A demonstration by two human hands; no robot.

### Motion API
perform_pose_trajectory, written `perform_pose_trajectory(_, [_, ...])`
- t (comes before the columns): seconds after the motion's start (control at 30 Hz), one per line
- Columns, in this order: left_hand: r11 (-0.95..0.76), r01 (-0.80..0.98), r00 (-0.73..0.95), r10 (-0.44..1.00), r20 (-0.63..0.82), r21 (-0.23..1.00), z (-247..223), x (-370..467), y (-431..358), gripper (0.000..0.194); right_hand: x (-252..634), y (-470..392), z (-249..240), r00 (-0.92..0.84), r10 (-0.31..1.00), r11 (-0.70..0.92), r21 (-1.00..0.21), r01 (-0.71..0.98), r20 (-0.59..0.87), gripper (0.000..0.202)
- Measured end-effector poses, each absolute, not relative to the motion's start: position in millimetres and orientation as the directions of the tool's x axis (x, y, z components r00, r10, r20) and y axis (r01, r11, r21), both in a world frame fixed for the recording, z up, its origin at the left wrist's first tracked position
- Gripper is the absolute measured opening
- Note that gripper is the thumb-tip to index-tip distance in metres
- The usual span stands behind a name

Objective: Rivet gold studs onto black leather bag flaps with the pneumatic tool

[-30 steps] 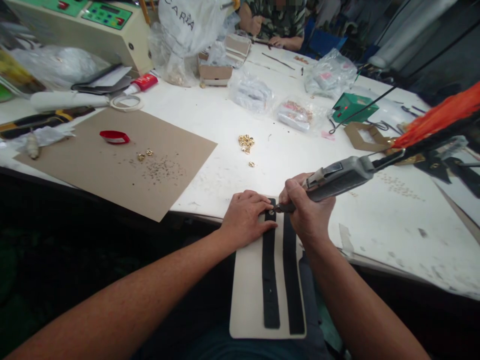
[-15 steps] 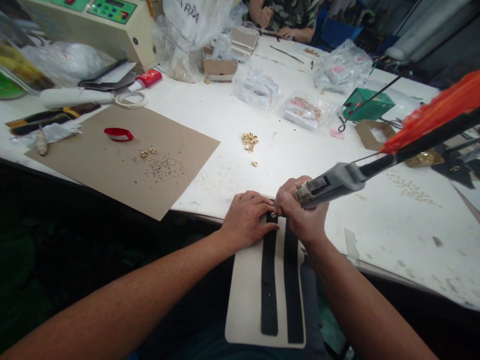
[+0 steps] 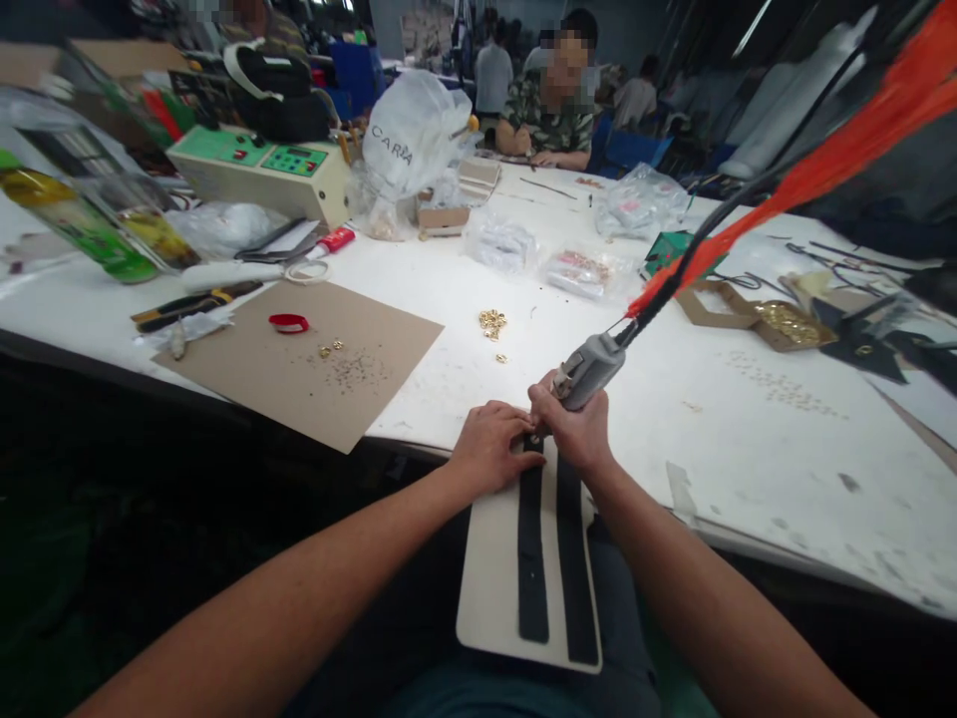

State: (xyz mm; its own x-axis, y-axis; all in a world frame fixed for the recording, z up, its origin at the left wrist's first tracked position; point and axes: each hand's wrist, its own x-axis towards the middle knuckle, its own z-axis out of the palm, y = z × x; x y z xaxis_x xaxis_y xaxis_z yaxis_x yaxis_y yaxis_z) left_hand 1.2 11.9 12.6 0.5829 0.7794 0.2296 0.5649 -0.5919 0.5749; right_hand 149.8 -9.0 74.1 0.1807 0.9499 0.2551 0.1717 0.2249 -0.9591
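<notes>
One grey tool (image 3: pixel 598 371) in right hand (image 3: pixel 577 431), near black strap (image 3: pixel 532 548)

Gap between hands (image 3: pixel 487 451) and gold links (image 3: pixel 491 324)

The camera sits up on the worker's head. It looks down and forward. The left hand (image 3: pixel 487 451), right hand (image 3: pixel 574 427) and pale board (image 3: pixel 489 598) are close to it. Past the white table (image 3: pixel 650 434), it sees a person in a patchy shirt (image 3: pixel 560 130), much farther away.

two black strips (image 3: pixel 532 534), one pale board (image 3: pixel 493 588), one grey handheld tool (image 3: pixel 594 370), one green-capped bottle (image 3: pixel 77 224)
</notes>
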Motion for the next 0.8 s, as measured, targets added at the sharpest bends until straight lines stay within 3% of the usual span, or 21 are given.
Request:
perform_pose_trajectory(0.3, [-0.597, 0.564, 0.563, 0.784, 0.262, 0.571, 14, 1, 7, 0.038, 155, -23, 93, 0.217, 0.915, 0.314, -0.938, 0.15, 0.341, 0.042])
perform_pose_trajectory(0.4, [-0.588, 0.556, 0.553, 0.789, 0.267, 0.588, 14, 0, 6, 0.041, 161, -35, 111, 0.289, 0.902, 0.274, -0.943, 0.189, 0.32, 0.046])
perform_pose_trajectory(0.53, [-0.57, 0.556, 0.529, 0.804, 0.271, 0.605, 10, -1, 5, 0.042, 187, -69, 112, 0.412, 0.901, -0.006, -0.946, 0.325, 0.136, 0.062])
perform_pose_trajectory(0.67, [-0.575, 0.549, 0.531, 0.8, 0.278, 0.607, 7, -3, 5, 0.044, 243, -113, 75, 0.546, 0.836, -0.368, -0.8, 0.474, -0.061, 0.074])
perform_pose_trajectory(0.73, [-0.574, 0.55, 0.535, 0.8, 0.272, 0.607, 7, -3, 4, 0.044, 275, -135, 53, 0.585, 0.809, -0.456, -0.695, 0.556, -0.063, 0.075])
perform_pose_trajectory(0.8, [-0.57, 0.555, 0.535, 0.802, 0.264, 0.606, 8, -4, 4, 0.045, 300, -158, 32, 0.592, 0.804, -0.461, -0.585, 0.668, 0.043, 0.074])
